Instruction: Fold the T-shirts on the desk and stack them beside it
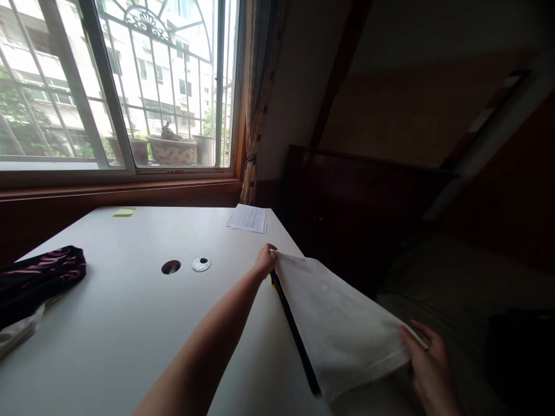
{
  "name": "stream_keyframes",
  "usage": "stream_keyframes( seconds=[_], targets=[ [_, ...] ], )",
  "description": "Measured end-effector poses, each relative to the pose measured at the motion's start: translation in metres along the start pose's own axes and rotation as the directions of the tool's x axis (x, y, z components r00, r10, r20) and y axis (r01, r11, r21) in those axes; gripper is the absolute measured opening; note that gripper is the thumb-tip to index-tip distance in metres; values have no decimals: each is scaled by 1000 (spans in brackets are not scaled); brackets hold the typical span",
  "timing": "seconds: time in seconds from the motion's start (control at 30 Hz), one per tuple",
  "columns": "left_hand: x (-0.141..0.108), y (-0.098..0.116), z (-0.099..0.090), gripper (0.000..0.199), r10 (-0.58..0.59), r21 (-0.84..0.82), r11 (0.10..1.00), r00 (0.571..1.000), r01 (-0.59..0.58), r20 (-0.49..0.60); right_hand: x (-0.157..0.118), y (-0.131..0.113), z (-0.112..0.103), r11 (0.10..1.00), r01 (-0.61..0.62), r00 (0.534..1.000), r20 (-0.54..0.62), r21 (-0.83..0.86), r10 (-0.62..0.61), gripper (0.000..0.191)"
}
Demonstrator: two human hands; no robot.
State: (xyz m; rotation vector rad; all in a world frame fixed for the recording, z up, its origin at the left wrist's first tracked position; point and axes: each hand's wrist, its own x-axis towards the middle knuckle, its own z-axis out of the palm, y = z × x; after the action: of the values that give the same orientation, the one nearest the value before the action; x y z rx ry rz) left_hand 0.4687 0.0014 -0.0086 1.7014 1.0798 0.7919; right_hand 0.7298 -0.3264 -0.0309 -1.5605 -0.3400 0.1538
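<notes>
A white cloth (342,323) is stretched between my two hands over the right edge of the white table (130,312). My left hand (265,261), arm reaching forward, is closed on the cloth's far corner. At the lower right, my right hand (427,358) pinches the cloth's near right corner, thumb on top. A long black strip (297,335) with a yellow part near its far end runs along the cloth's left side. Part of the strip's far end is hidden by my left hand.
Dark folded clothing with pink marks (43,280) lies at the table's left. Papers (248,219) and a yellow notepad (125,212) are near the far edge. A round hole (171,267) and its cover (201,264) are mid-table. Beyond stand a window and curtain (255,115).
</notes>
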Motion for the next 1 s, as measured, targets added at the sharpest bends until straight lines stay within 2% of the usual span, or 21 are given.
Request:
stream_keyframes(
  seconds=[0.17,0.33,0.4,0.5,0.63,0.73,0.8,0.9,1.0],
  targets=[
    [3,-13,5,38,16,28,999,998,-14,-56,-11,4,2,991,-132,991,9,9,132,99],
    [-2,-26,3,56,35,58,998,998,-32,-51,-36,1,-11,967,-250,958,135,-41,254,123],
    [0,-26,0,56,52,73,996,997,-49,-48,-44,1,-16,968,-243,955,162,-59,249,128],
    [9,-19,-3,51,90,97,992,994,-83,-61,-49,5,-17,983,-159,972,163,-90,172,126],
    [18,-14,-1,50,132,129,984,988,-120,-83,-50,13,-6,992,-47,990,124,-120,62,119],
    [15,-23,2,52,135,157,980,988,-122,-78,-54,13,0,989,-18,996,86,-147,31,118],
    [9,-31,3,52,134,174,977,989,-121,-67,-61,7,1,986,-34,996,73,-162,47,120],
    [2,-41,2,54,152,201,969,988,-141,-42,-76,-6,0,982,-120,987,86,-146,134,129],
    [-4,-40,-3,56,205,248,949,978,-194,-20,-98,-15,3,979,-179,972,133,-101,192,135]
  ],
)
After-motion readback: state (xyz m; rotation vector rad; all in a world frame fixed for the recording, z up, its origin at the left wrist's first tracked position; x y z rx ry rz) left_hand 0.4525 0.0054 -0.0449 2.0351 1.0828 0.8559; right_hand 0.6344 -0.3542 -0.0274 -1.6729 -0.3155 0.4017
